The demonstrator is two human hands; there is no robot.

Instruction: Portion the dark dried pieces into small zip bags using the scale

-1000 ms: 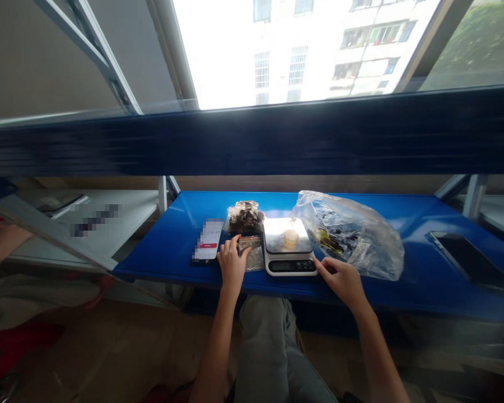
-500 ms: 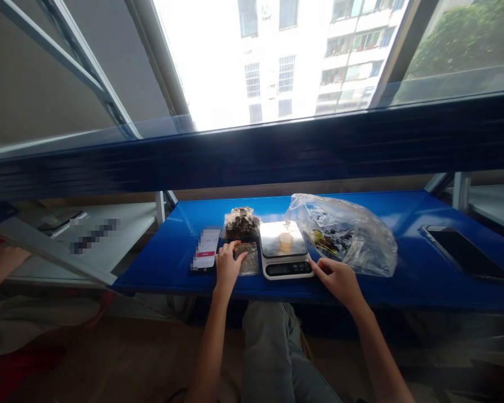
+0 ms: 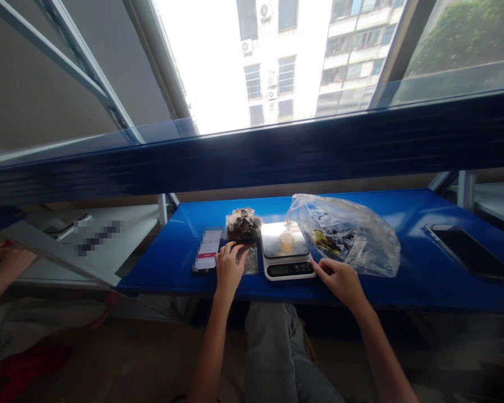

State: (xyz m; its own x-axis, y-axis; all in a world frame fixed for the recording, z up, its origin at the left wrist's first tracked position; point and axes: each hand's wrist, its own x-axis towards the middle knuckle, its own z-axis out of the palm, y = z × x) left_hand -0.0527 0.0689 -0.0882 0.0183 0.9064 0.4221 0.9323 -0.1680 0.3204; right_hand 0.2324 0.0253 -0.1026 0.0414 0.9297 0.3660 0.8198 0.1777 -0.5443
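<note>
My left hand (image 3: 229, 266) lies on a small clear bag (image 3: 250, 262) on the blue shelf (image 3: 168, 252), fingers stretched flat over it. Beyond it sits a second small bag of dark pieces (image 3: 242, 224). A white kitchen scale (image 3: 285, 252) stands to the right with a small pale cup (image 3: 286, 241) on its plate. My right hand (image 3: 340, 279) rests at the scale's front right corner, fingers loosely curled, next to a large clear plastic bag (image 3: 348, 233) of packets. I cannot see anything held in it.
A phone with a lit screen (image 3: 208, 250) lies left of my left hand. A dark phone (image 3: 470, 252) lies at the far right of the shelf. A blue beam (image 3: 277, 151) runs overhead. Another person's arm (image 3: 0, 268) shows at the left edge.
My left hand has slid further over the small clear bag, covering more of it. My right hand has barely moved. The view has tilted slightly.
</note>
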